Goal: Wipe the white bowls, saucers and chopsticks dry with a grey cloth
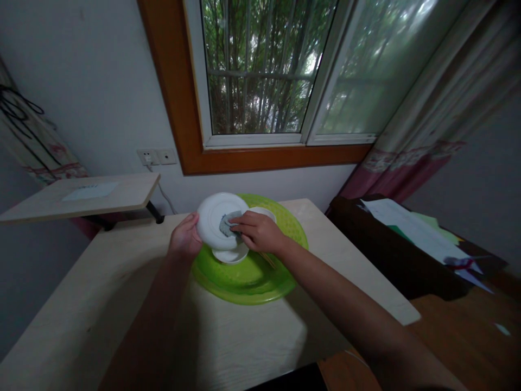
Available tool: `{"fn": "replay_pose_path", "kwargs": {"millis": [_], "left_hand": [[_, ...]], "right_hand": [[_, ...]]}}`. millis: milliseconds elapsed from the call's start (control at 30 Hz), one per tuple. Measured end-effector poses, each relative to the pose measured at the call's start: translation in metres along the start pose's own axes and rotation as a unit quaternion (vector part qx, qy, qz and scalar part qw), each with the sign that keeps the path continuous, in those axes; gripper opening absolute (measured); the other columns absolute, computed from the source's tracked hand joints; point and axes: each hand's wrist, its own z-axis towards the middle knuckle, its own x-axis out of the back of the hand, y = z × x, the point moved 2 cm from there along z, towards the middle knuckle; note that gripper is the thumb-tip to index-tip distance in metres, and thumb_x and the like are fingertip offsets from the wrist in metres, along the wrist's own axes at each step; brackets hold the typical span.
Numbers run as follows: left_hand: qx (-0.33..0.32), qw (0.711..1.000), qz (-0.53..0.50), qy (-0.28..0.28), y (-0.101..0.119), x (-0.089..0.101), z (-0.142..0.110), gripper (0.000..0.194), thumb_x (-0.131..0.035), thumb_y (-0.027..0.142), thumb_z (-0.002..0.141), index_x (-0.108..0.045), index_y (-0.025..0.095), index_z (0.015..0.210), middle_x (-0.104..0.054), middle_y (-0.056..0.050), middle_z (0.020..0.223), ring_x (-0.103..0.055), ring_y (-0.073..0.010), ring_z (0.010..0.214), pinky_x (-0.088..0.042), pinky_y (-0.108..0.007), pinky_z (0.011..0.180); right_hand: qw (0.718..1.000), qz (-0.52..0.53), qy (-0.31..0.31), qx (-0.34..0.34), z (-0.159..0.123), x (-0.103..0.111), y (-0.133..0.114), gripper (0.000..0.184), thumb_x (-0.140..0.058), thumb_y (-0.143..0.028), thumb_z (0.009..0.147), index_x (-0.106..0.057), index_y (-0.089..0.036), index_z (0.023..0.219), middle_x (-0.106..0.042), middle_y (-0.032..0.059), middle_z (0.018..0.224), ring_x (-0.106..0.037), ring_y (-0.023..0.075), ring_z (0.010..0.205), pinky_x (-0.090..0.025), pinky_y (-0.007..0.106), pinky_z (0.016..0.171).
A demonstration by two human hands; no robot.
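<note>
Left hand [186, 236] being curled round plate [209, 220] at its edge, plate being held tilted over green basin [252, 296], cloth [230, 224] being pinched against it by right hand [260, 231], note [90, 191] with unreadable writing being borne by shelf [136, 196], basin being supported by pale table [228, 342], window [260, 65] being framed in wood

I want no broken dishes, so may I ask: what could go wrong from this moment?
The left hand holds the white plate by its edge, so it might slip. A white bowl in the green tray appears just under the plate, so they could knock together. The right hand holds a cloth against the plate; pushing hard may loosen that grip.
</note>
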Motion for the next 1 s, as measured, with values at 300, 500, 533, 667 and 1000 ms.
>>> {"fn": "replay_pose_path", "kwargs": {"millis": [300, 500, 533, 667, 1000], "left_hand": [[0.025, 0.999, -0.024, -0.031, 0.001, -0.005, -0.003, 0.019, -0.054, 0.016, 0.092, -0.070, 0.010, 0.099, -0.076, -0.014, 0.101, -0.073, -0.0231, 0.093, -0.056, -0.042, 0.096], [0.020, 1.000, -0.024, 0.000, 0.001, -0.005, -0.004, 0.018, -0.051, 0.012, 0.093, -0.069, 0.010, 0.093, -0.076, -0.013, 0.098, -0.073, -0.0209, 0.090, -0.057, -0.039, 0.095], [0.021, 1.000, -0.021, 0.001, 0.001, -0.006, -0.004, 0.018, -0.051, 0.012, 0.093, -0.069, 0.010, 0.094, -0.076, -0.013, 0.098, -0.073, -0.0218, 0.090, -0.057, -0.040, 0.095], [0.026, 1.000, -0.012, -0.007, 0.002, -0.008, -0.004, 0.018, -0.051, 0.014, 0.092, -0.068, 0.010, 0.097, -0.076, -0.014, 0.096, -0.073, -0.0234, 0.087, -0.058, -0.044, 0.094], [0.040, 0.999, -0.006, 0.007, 0.006, -0.011, -0.008, 0.016, -0.052, 0.014, 0.092, -0.066, 0.011, 0.101, -0.075, -0.013, 0.101, -0.073, -0.0233, 0.093, -0.056, -0.044, 0.097]], "right_hand": [[0.999, -0.036, 0.009, -0.024, 0.009, 0.000, -0.001, 0.039, -0.056, -0.017, 0.090, -0.068, -0.020, 0.127, -0.066, 0.0086, 0.137, -0.062, 0.0275, 0.113, -0.053, 0.048, 0.100], [0.998, -0.030, 0.037, -0.038, 0.001, 0.000, 0.006, 0.022, -0.058, -0.014, 0.086, -0.076, -0.019, 0.098, -0.076, 0.0096, 0.107, -0.068, 0.0242, 0.094, -0.058, 0.042, 0.085], [0.999, -0.015, 0.026, -0.013, 0.001, 0.000, 0.005, 0.023, -0.057, -0.014, 0.086, -0.076, -0.020, 0.099, -0.076, 0.0091, 0.108, -0.068, 0.0238, 0.096, -0.058, 0.042, 0.086], [0.998, 0.017, -0.024, 0.064, 0.005, -0.003, -0.007, 0.034, -0.053, -0.017, 0.092, -0.069, -0.019, 0.121, -0.069, 0.0073, 0.131, -0.063, 0.0242, 0.114, -0.054, 0.045, 0.100], [0.991, -0.045, 0.051, -0.118, 0.007, 0.003, 0.008, 0.032, -0.053, -0.025, 0.098, -0.071, -0.019, 0.125, -0.068, 0.0109, 0.132, -0.061, 0.0287, 0.116, -0.049, 0.052, 0.103]]}}
